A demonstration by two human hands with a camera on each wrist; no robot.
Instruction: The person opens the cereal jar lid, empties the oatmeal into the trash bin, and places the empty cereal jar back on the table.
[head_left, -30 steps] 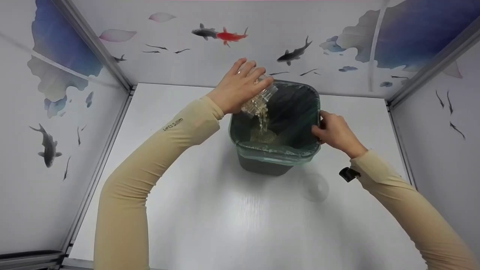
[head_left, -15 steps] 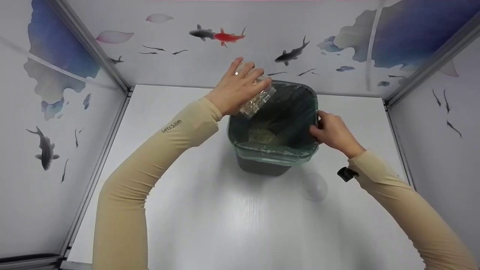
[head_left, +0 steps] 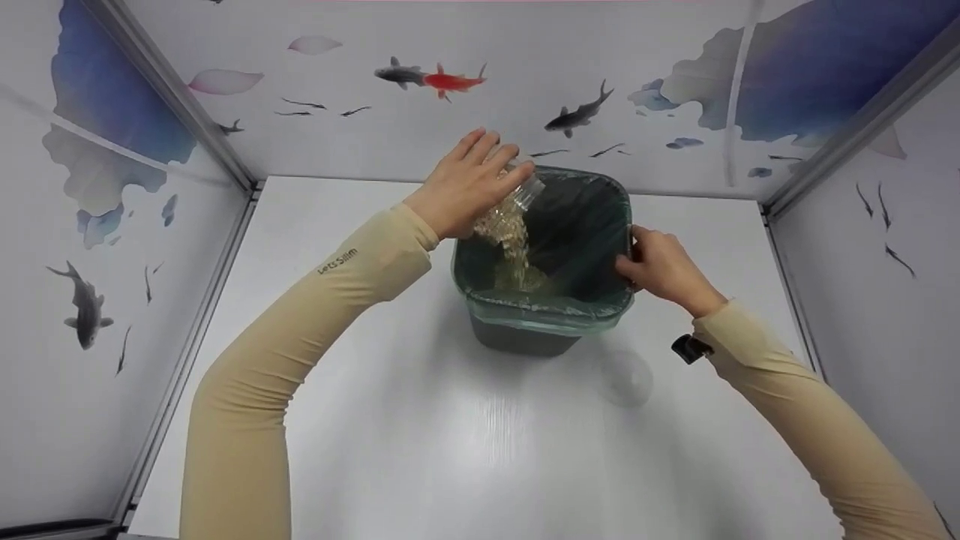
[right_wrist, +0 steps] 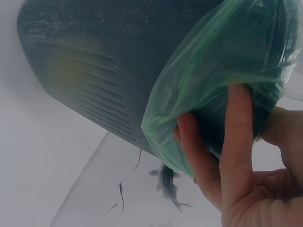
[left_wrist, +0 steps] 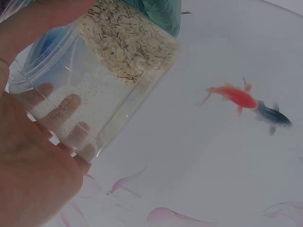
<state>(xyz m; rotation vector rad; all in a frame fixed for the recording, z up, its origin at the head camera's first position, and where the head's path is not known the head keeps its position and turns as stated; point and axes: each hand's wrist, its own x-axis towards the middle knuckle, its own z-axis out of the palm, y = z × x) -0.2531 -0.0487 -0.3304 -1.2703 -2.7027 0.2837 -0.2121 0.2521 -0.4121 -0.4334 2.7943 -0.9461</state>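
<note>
My left hand (head_left: pixel 469 184) grips a clear plastic jar (left_wrist: pixel 83 106) and holds it tilted over the left side of a dark bin (head_left: pixel 525 341). Pale oat flakes (left_wrist: pixel 137 45) lie along the jar's lower side, and a stream of them drops from its mouth. Inside the bin, flakes form a small pile (head_left: pixel 531 281) on the green plastic liner (head_left: pixel 547 321). At the bin's right rim, my right hand (head_left: pixel 664 266) pinches the edge, thumb inside and fingers outside. In the right wrist view two fingers (right_wrist: pixel 236 127) press against the liner's folded-over part.
A clear round lid (head_left: pixel 626 379) lies on the white table (head_left: pixel 420 450), in front of the bin and to its right. Printed white panels (head_left: pixel 315 135) with fish enclose the table at the back and both sides. A black strap piece (head_left: pixel 691 349) is on my right wrist.
Flakes were falling a second ago, the stream broke off half a second ago, and now they pour again. The jar's tilt shifted slightly in my left hand. My right hand kept its grip.
</note>
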